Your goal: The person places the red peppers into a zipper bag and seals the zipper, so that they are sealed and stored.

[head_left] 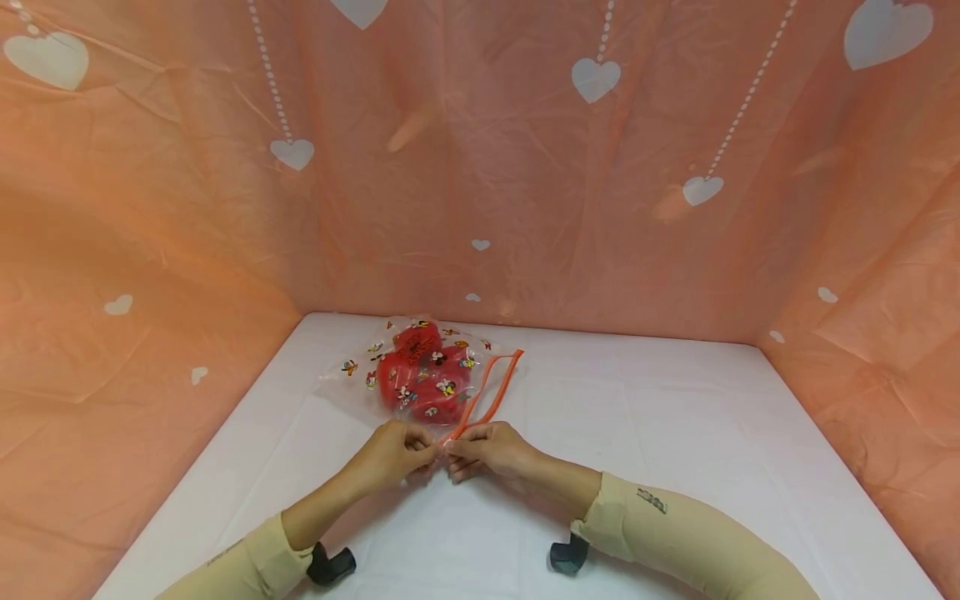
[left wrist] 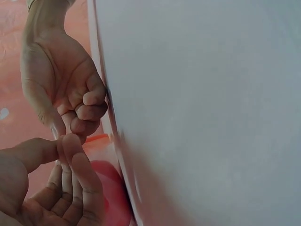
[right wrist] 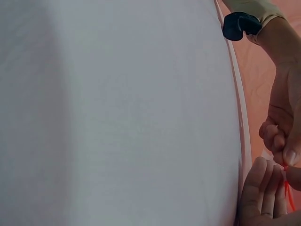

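A clear zip bag (head_left: 352, 392) printed with small cartoon figures lies on the white table, its orange zip edge (head_left: 501, 396) toward the right. Several red objects (head_left: 423, 375) show through the plastic; their kind is obscured by the print. At the near corner of the zip edge, my left hand (head_left: 401, 454) pinches the bag between thumb and fingers. Right beside it, my right hand (head_left: 491, 450) pinches the orange strip. Both sets of fingertips meet at this corner, as the left wrist view also shows, with the orange edge (left wrist: 98, 138) just behind the right hand (left wrist: 66, 80).
The white table (head_left: 637, 417) spreads out to the right of the bag. Orange curtains (head_left: 525, 167) with white hearts enclose the back and both sides. Dark wrist-worn devices (head_left: 330, 565) hang below each sleeve, close over the tabletop.
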The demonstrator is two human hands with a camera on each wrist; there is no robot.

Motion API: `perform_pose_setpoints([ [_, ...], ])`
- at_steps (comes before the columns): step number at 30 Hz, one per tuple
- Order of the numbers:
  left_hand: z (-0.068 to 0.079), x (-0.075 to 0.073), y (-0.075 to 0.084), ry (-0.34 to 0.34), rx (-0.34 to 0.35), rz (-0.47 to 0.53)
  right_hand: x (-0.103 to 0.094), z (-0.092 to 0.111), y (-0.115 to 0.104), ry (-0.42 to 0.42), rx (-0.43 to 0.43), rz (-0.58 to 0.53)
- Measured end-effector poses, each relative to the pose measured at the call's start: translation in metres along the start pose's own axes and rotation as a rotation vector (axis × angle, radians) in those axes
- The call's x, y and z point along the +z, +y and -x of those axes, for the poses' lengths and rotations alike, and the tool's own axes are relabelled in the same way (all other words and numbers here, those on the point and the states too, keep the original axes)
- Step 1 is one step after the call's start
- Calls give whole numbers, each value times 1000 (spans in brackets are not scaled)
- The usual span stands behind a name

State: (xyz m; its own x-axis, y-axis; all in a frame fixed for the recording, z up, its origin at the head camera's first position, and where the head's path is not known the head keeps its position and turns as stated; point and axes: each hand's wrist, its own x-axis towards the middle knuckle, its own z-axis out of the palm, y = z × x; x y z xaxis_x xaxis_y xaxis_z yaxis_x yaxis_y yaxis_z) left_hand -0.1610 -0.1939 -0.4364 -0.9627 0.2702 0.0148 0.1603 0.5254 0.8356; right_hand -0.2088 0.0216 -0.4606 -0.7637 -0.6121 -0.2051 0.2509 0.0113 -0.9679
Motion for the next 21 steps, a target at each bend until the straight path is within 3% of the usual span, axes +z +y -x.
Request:
perform_pose_setpoints([
  [9, 2, 0, 1, 22, -14, 34, -4, -1, -1, -11, -36, 8],
  [21, 5, -3, -1, 12, -57, 42, -17, -9, -4, 42, -11, 33],
])
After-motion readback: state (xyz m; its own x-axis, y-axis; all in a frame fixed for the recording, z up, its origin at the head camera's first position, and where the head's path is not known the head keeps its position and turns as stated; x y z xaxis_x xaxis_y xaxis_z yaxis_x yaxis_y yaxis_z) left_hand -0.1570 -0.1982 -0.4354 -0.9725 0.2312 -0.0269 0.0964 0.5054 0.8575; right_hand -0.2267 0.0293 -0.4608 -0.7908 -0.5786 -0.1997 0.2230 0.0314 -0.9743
